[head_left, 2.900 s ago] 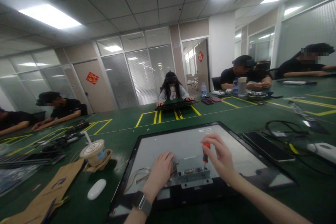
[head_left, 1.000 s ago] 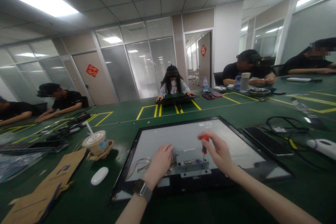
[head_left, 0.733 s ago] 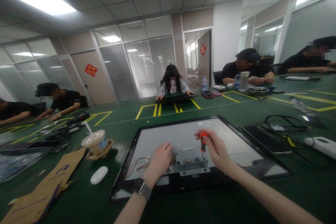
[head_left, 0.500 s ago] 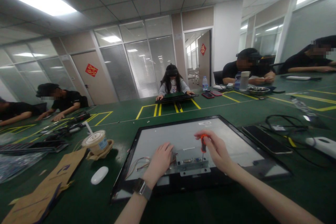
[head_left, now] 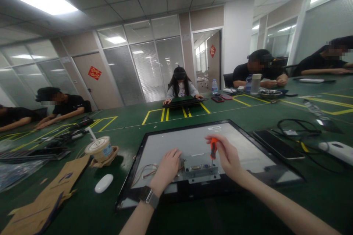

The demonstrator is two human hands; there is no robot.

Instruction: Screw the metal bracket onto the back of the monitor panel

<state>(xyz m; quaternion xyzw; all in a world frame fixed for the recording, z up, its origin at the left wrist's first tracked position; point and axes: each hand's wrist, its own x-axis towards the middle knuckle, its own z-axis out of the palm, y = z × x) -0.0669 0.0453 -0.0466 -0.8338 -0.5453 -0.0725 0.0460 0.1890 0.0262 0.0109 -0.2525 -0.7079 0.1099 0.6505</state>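
Note:
A flat display panel (head_left: 176, 141) with a black frame lies back side up before me. Near its front edge sits a metal bracket (head_left: 190, 178) with connector ports. My right hand (head_left: 229, 154) is closed around an orange and black screwdriver (head_left: 213, 148), held upright with its shaft down at the bracket's right part. The exact spot where the tip meets it is too small to make out. My left hand (head_left: 168, 167) lies on the panel just left of the bracket, fingers stretched out, thumb hidden. Thin wires (head_left: 145, 172) run beside that hand.
Left of the panel are a drink cup (head_left: 100, 148), a white oval case (head_left: 104, 183) and a brown paper bag (head_left: 52, 194). To the right lie a black phone (head_left: 277, 144), cables (head_left: 298, 126) and a white device (head_left: 338, 150). Several people sit around the green table.
The view has shifted very slightly. The screwdriver's handle leans a little differently in my right hand, while my left hand stays in place on the panel.

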